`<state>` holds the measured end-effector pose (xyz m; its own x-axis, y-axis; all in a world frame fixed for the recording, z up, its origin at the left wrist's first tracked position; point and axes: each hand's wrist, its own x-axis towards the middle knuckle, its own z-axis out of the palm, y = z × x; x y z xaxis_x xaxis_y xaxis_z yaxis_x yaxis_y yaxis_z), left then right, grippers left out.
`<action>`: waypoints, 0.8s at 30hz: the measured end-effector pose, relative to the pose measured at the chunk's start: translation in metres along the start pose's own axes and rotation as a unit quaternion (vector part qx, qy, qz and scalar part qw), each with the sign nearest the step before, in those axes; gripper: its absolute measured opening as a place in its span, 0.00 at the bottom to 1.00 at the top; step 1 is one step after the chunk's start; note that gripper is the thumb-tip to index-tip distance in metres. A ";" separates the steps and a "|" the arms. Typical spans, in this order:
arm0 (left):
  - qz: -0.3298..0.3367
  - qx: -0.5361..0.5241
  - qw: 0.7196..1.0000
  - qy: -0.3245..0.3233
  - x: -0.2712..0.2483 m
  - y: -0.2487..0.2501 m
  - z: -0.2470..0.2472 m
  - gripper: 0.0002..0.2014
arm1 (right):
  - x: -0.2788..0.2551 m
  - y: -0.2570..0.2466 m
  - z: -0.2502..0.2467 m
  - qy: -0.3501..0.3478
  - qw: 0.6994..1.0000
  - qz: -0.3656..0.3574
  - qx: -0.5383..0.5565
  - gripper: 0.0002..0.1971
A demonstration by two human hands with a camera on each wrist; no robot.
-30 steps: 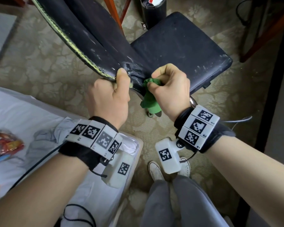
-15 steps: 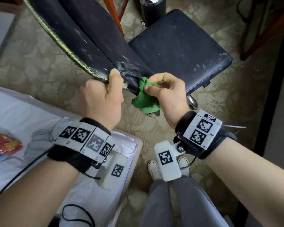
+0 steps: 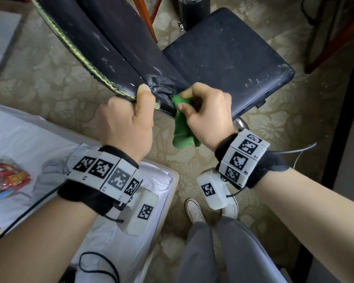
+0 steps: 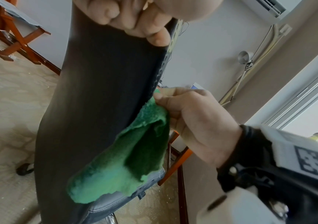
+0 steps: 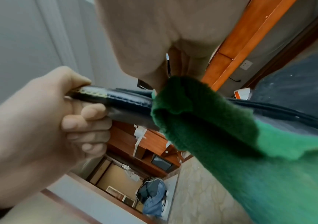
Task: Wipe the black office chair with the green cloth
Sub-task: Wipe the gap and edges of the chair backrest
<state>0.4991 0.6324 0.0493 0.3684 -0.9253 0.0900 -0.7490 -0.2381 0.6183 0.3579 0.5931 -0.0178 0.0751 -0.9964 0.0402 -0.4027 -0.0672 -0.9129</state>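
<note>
Since earlier, the green cloth (image 3: 182, 127) has been pressed back against the black office chair (image 3: 229, 58) edge by the pinching right hand (image 3: 207, 113) — the backrest is steadied by the clenched left hand (image 3: 127, 121).

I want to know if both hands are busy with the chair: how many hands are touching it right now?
2. The left hand grips the top edge of the chair's backrest; the right hand presses the green cloth against that edge, beside it.

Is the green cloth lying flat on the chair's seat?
No, the green cloth is pinched in the right hand against the edge of the backrest, its loose end hanging down.
</note>
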 end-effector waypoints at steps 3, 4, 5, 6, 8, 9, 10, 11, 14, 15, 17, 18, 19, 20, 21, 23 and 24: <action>0.003 0.011 1.000 0.003 0.004 -0.005 -0.002 0.38 | 0.009 -0.005 -0.003 0.007 0.999 -0.048 0.016 0.05; 0.003 0.011 1.000 0.001 0.004 -0.007 -0.001 0.38 | 0.009 -0.006 -0.003 0.003 0.998 -0.066 0.020 0.05; 0.002 0.010 1.000 -0.002 0.005 -0.009 -0.001 0.38 | 0.009 -0.007 -0.004 0.000 0.996 -0.084 0.024 0.05; 0.002 0.010 1.000 -0.003 0.005 -0.009 -0.001 0.38 | 0.009 -0.009 -0.005 0.000 0.994 -0.101 0.029 0.05; 0.004 0.009 1.000 -0.003 0.005 -0.008 -0.001 0.38 | 0.008 -0.015 -0.007 0.007 0.989 -0.137 0.048 0.04; 0.006 0.010 1.000 -0.004 0.006 -0.008 -0.001 0.38 | 0.008 -0.019 -0.007 0.008 0.986 -0.155 0.057 0.03; 0.009 0.011 1.000 -0.005 0.005 -0.008 -0.001 0.38 | 0.008 -0.022 -0.008 0.005 0.984 -0.168 0.064 0.03; 0.011 0.011 1.000 -0.006 0.005 -0.008 -0.002 0.38 | 0.007 -0.024 -0.008 0.000 0.982 -0.174 0.069 0.04; 0.011 0.016 1.000 -0.010 0.003 -0.008 -0.004 0.38 | 0.005 -0.017 -0.004 -0.019 0.984 -0.169 0.052 0.04; 0.009 0.016 1.000 -0.012 0.003 -0.009 -0.004 0.38 | 0.006 -0.011 -0.002 -0.025 0.986 -0.161 0.042 0.04; 0.003 0.015 1.000 -0.015 0.003 -0.007 -0.004 0.38 | 0.009 -0.001 -0.001 -0.036 0.988 -0.146 0.018 0.04; -0.001 0.014 1.000 -0.016 0.004 -0.007 -0.004 0.38 | 0.011 0.002 -0.001 -0.042 0.989 -0.141 0.009 0.05; -0.004 0.012 1.000 -0.015 0.005 -0.006 -0.004 0.38 | 0.013 0.003 -0.002 -0.051 0.989 -0.137 0.002 0.05; -0.007 0.010 1.000 -0.015 0.006 -0.006 -0.004 0.38 | 0.015 0.003 -0.003 -0.062 0.990 -0.129 -0.002 0.06; -0.008 0.010 1.000 -0.015 0.005 -0.006 -0.005 0.38 | 0.016 0.003 -0.006 -0.073 0.991 -0.116 -0.002 0.06; -0.011 0.010 1.000 -0.020 0.005 -0.004 -0.006 0.38 | 0.016 0.004 -0.016 -0.074 0.993 -0.091 0.005 0.09; -0.011 0.008 1.000 -0.023 0.004 -0.003 -0.006 0.38 | 0.016 0.006 -0.022 -0.063 0.995 -0.079 0.014 0.12</action>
<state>0.5058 0.6310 0.0527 0.3593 -0.9323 0.0408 -0.7505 -0.2627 0.6065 0.3367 0.5753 -0.0141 0.2494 -0.9589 0.1354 -0.3518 -0.2200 -0.9098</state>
